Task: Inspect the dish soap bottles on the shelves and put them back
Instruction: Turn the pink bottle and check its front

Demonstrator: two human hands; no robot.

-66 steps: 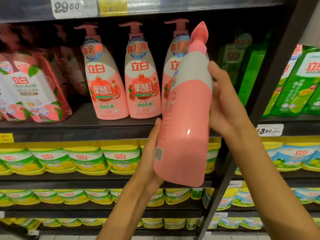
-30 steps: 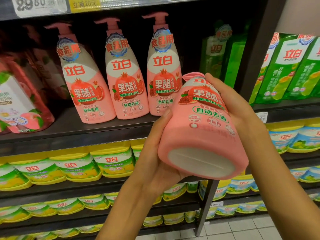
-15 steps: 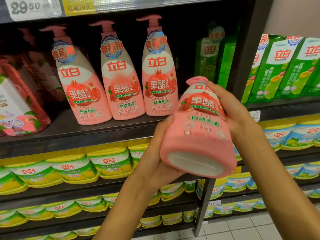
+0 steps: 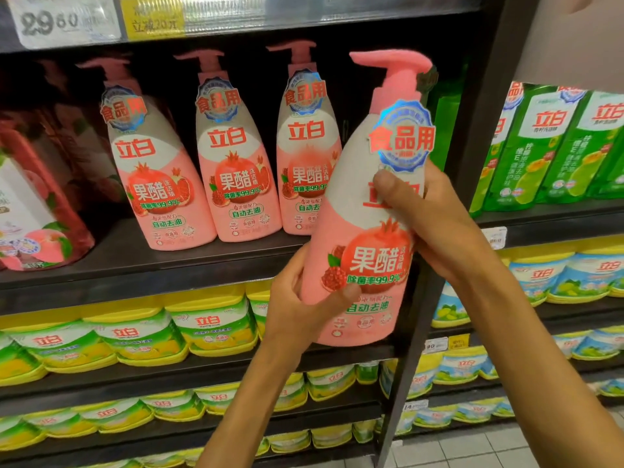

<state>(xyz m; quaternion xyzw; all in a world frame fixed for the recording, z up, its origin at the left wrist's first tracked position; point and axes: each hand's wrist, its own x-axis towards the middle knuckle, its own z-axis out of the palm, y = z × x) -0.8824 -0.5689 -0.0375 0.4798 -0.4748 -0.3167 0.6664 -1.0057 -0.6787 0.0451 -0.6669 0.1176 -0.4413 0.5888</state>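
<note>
Glossy pink pump bottle (image 4: 368, 231), teardrop-shaped, held upright before the dark shelf (image 4: 135, 265). Left hand (image 4: 297, 298) grips its base; right hand (image 4: 429, 224) clasps its shoulder.

Shop — stocked shelves (image 4: 141, 265), price tags (image 4: 64, 21)

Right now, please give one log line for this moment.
held: pink plastic pump bottle, upright | left hand: lower body | right hand: upper label | dark shelf: three alike

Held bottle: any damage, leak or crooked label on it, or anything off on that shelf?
Nothing stands out. The held bottle looks intact and dry, its front label straight, though fingers cover part of it. The three shelf bottles stand upright, labels forward, with a gap at the row's right end.
</note>
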